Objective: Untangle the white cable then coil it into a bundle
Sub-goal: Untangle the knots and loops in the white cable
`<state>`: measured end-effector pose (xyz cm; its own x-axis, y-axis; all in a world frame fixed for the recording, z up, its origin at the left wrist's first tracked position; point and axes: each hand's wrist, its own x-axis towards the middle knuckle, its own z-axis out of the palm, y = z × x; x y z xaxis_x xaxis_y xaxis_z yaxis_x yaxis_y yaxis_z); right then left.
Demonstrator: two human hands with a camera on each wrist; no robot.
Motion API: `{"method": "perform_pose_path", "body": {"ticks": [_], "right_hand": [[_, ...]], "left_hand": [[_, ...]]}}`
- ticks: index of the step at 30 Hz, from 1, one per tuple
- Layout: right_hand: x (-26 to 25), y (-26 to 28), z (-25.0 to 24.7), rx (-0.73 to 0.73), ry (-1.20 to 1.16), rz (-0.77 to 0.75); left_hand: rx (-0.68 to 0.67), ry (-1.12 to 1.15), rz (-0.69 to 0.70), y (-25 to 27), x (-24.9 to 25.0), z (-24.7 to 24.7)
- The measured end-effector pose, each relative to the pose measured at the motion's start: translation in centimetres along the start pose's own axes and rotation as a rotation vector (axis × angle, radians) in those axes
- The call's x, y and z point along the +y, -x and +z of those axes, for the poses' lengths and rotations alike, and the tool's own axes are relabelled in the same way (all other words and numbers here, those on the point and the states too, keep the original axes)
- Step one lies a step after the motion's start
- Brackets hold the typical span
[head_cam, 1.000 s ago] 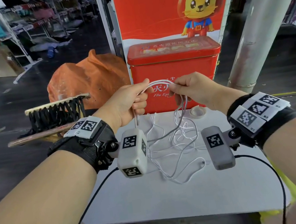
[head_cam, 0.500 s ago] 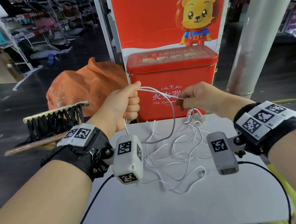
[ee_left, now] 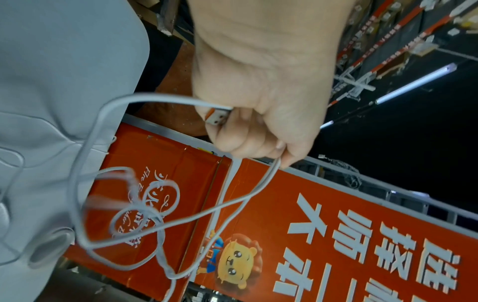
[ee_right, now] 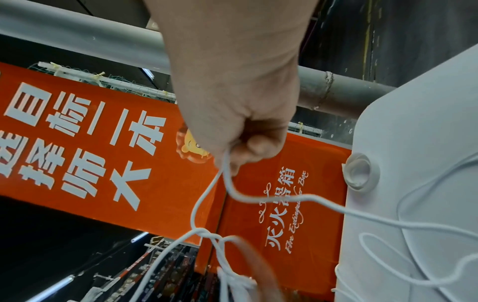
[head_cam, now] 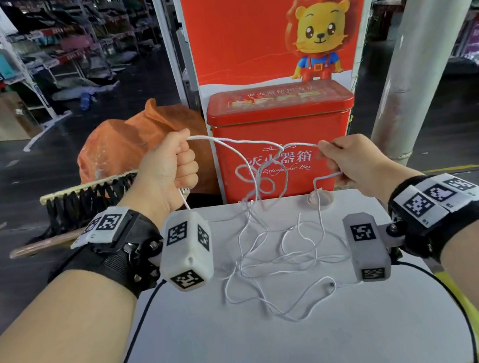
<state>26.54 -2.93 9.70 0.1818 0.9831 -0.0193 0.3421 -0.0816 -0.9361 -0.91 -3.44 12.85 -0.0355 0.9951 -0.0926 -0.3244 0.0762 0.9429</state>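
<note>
The thin white cable (head_cam: 235,143) runs in the air between my two raised hands, with a knot and small loops (head_cam: 255,179) hanging from it in front of the red box. The rest lies in a loose tangle (head_cam: 277,256) on the white table (head_cam: 257,349), its small plug end (head_cam: 331,285) near the right wrist camera. My left hand (head_cam: 181,165) is a fist round the cable. The left wrist view shows that left hand (ee_left: 258,130) also holding the white USB plug (ee_left: 216,118). My right hand (head_cam: 332,156) pinches the cable, and the right wrist view shows the strand (ee_right: 284,198) leaving those fingers (ee_right: 232,161).
A red fire extinguisher box (head_cam: 316,120) stands right behind the table. A small roll of clear tape (head_cam: 320,198) lies at the table's far edge. An orange bag (head_cam: 132,141) and a black brush (head_cam: 88,197) sit at the left, and a grey pillar (head_cam: 429,44) rises at the right.
My hands have moved apart, left hand up and left, right hand to the right. The cable between them is drawn out longer, and a knot with loops has lifted off the table.
</note>
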Motion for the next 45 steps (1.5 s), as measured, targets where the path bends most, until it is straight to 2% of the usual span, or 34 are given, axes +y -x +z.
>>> {"method": "perform_pose_path", "body": {"ticks": [5, 8, 10, 13, 14, 15, 16, 17, 19, 20, 22, 24, 26, 28, 33, 39, 45], "right_hand": [[1.9, -1.2, -0.9, 0.237, 0.063, 0.180], [3.1, -1.8, -1.7, 0.254, -0.014, 0.239], [3.5, -1.8, -1.8, 0.174, 0.045, 0.332], [3.0, -0.4, -1.1, -0.160, 0.379, 0.452], [2.7, 0.1, -0.7, -0.283, 0.540, 0.422], [2.3, 0.4, -0.4, -0.365, 0.683, 0.310], [1.8, 0.4, -0.1, -0.393, 0.723, 0.142], [1.0, 0.8, 0.3, -0.411, 0.594, 0.008], [-0.9, 2.1, 1.4, -0.506, 0.147, -0.118], [-1.8, 2.6, 2.1, -0.578, 0.021, -0.166], [-2.0, 2.9, 3.4, -0.694, -0.070, -0.227], [-1.6, 2.6, 4.0, -0.672, -0.029, -0.238], [-1.1, 2.0, 3.0, -0.522, 0.055, -0.230], [-0.5, 1.2, 1.4, -0.428, -0.003, -0.180], [-0.6, 1.0, 0.3, -0.428, -0.208, -0.131], [-0.8, 1.4, -0.1, -0.430, -0.212, -0.064], [-0.3, 1.3, -0.8, -0.553, -0.170, -0.091]], "left_hand": [[0.083, 0.115, 0.075, -0.1, 0.5, -0.9], [0.027, 0.094, 0.056, 0.2, 0.7, -1.1], [-0.044, 0.020, 0.037, 0.4, 0.7, -0.8], [-0.141, -0.097, 0.023, 0.9, 0.3, 0.5], [-0.166, -0.131, 0.013, 1.1, 0.0, 1.0], [-0.188, -0.164, 0.003, 1.3, -0.2, 1.6], [-0.210, -0.193, -0.007, 1.4, -0.5, 2.0], [-0.233, -0.213, -0.014, 1.5, -0.9, 2.5], [-0.274, -0.222, -0.022, 1.7, -1.6, 3.1], [-0.287, -0.218, -0.024, 1.8, -1.9, 3.4], [-0.294, -0.196, -0.023, 1.9, -2.1, 3.8], [-0.270, -0.178, -0.018, 1.8, -1.8, 3.7], [-0.202, -0.222, -0.015, 1.4, -1.4, 2.8], [-0.147, -0.317, -0.027, 1.0, -1.0, 1.7], [-0.167, -0.411, -0.054, 1.0, -0.9, 1.8], [-0.208, -0.309, -0.162, 0.9, -0.8, 1.9], [-0.158, -0.269, -0.051, 1.4, -1.1, 2.5]]}}
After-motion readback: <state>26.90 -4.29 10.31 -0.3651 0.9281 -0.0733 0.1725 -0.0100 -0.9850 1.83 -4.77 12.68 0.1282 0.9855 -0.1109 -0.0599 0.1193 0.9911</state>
